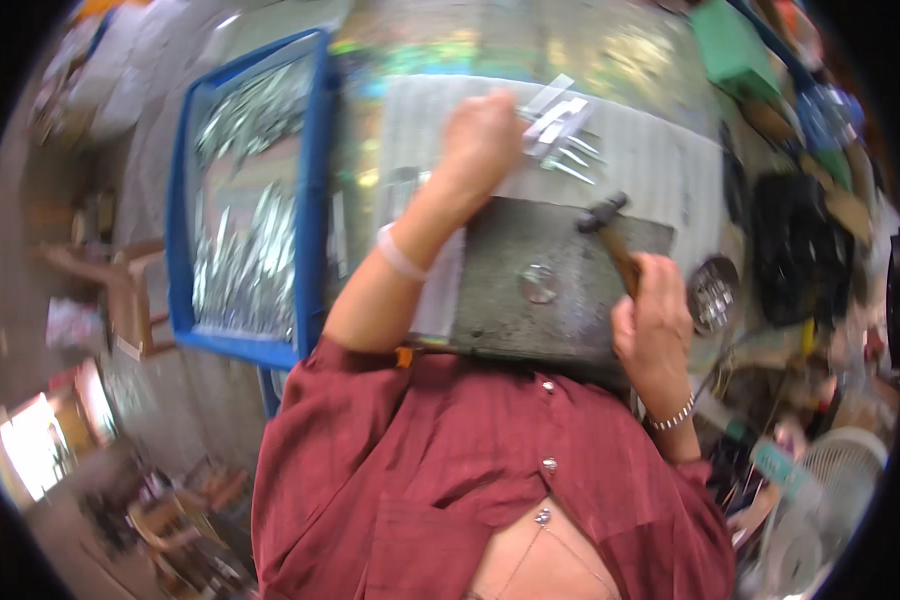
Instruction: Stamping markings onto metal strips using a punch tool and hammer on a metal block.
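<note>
My right hand is closed around the wooden handle of a hammer. The hammer's dark head rests on or just over the far right part of a flat, dark metal slab in front of me. On that slab lies a small round shiny piece. My left hand is beyond the slab, beside a loose group of flat silvery strips and thin pointed pieces. Motion blurs its curled fingers, so whether they hold anything is unclear.
A blue-rimmed tray at left holds many slim silvery pieces in two heaps. White padded sheeting lies under the slab. To the right stand a round bowl of small metal parts, a black bag and a fan. A green box sits far right.
</note>
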A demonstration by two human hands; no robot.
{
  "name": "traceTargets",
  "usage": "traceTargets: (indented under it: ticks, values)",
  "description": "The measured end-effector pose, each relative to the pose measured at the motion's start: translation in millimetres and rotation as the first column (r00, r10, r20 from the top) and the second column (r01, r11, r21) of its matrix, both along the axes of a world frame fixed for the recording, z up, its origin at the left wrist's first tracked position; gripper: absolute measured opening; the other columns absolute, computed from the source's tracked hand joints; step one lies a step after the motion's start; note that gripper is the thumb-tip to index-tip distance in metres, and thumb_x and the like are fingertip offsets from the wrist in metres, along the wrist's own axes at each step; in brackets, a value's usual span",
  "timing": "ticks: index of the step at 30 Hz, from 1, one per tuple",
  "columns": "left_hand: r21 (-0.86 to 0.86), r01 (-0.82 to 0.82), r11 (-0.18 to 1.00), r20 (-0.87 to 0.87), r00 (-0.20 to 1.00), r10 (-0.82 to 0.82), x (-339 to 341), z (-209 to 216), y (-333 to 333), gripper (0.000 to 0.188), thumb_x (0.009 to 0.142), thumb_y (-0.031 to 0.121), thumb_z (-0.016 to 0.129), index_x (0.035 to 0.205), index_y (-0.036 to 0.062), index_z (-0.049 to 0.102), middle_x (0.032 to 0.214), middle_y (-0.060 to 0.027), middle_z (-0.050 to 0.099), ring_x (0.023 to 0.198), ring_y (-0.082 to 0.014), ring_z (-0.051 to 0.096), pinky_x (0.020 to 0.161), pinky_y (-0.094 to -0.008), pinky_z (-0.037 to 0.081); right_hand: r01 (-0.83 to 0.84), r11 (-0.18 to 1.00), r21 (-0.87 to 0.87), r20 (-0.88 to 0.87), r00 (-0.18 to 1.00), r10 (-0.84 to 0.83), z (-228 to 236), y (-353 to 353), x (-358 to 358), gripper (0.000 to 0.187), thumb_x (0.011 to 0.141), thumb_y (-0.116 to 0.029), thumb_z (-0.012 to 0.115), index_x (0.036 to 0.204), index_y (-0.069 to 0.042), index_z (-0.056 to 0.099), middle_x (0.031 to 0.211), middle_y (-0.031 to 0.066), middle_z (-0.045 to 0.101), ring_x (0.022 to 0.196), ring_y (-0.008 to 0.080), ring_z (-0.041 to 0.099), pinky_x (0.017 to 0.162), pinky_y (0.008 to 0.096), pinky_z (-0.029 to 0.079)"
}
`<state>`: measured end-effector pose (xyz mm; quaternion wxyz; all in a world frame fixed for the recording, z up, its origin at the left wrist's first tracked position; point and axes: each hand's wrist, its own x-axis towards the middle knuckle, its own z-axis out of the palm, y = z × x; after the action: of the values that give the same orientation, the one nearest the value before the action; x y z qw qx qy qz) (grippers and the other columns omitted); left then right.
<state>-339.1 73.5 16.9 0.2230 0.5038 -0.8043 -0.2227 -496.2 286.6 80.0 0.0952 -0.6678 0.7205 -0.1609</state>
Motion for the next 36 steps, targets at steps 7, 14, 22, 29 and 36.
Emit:
traceTargets:
  ticks: [7,14,22,29,36]
  values:
    - [0.150,-0.123,0.981,-0.548,0.816,0.187,45,77,63,0.007,0.084,0.002,0.063,0.088,-0.0037,0.061,0.077,-0.0032,0.061,0.071,-0.0090,0.059,0.065,-0.0211,0.049,0.121,0.993,0.018,0.203,0.972,-0.122,-12,-1,-25,0.035,0.076,-0.007,0.061,0.107,-0.003,0.046,0.099,0.0152,0.054,0.077,0.0310,0.060,0.068,0.0408,0.049]
    - [0.222,-0.013,0.975,-0.504,0.854,0.126,80,95,122,0.006,0.083,-0.006,0.062,0.088,-0.0036,0.060,0.078,-0.0011,0.056,0.067,-0.0059,0.052,0.059,-0.0185,0.043,0.568,0.810,-0.145,0.370,0.791,-0.488,-16,30,-96,0.018,0.089,-0.017,0.060,0.097,-0.002,0.053,0.070,0.0085,0.055,0.063,0.0135,0.056,0.059,0.0273,0.045]
    - [0.078,0.058,0.995,-0.203,0.978,-0.042,65,104,141,0.014,0.076,-0.011,0.063,0.085,-0.0010,0.058,0.074,-0.0045,0.052,0.060,-0.0076,0.048,0.055,-0.0192,0.039,0.597,0.799,-0.073,0.112,0.801,-0.588,-37,50,-126,0.024,0.079,-0.014,0.065,0.096,0.001,0.058,0.085,0.0167,0.059,0.076,0.0335,0.060,0.068,0.0389,0.048]
    - [0.129,0.118,0.985,-0.242,0.967,-0.084,42,83,141,0.015,0.078,-0.009,0.061,0.090,-0.0006,0.061,0.075,-0.0045,0.053,0.061,-0.0070,0.050,0.052,-0.0203,0.040,0.591,0.805,-0.051,-0.007,0.806,-0.592,-60,48,-139,0.024,0.075,-0.014,0.064,0.091,0.002,0.059,0.083,0.0185,0.059,0.078,0.0368,0.059,0.070,0.0421,0.046]
    - [0.224,0.137,0.965,-0.221,0.971,-0.087,46,57,146,0.015,0.080,-0.007,0.060,0.093,0.0000,0.062,0.076,-0.0062,0.054,0.061,-0.0093,0.053,0.052,-0.0215,0.041,0.581,0.813,-0.040,0.007,0.814,-0.582,-63,45,-141,0.017,0.076,-0.012,0.061,0.082,0.003,0.059,0.078,0.0209,0.060,0.074,0.0387,0.059,0.067,0.0438,0.046]
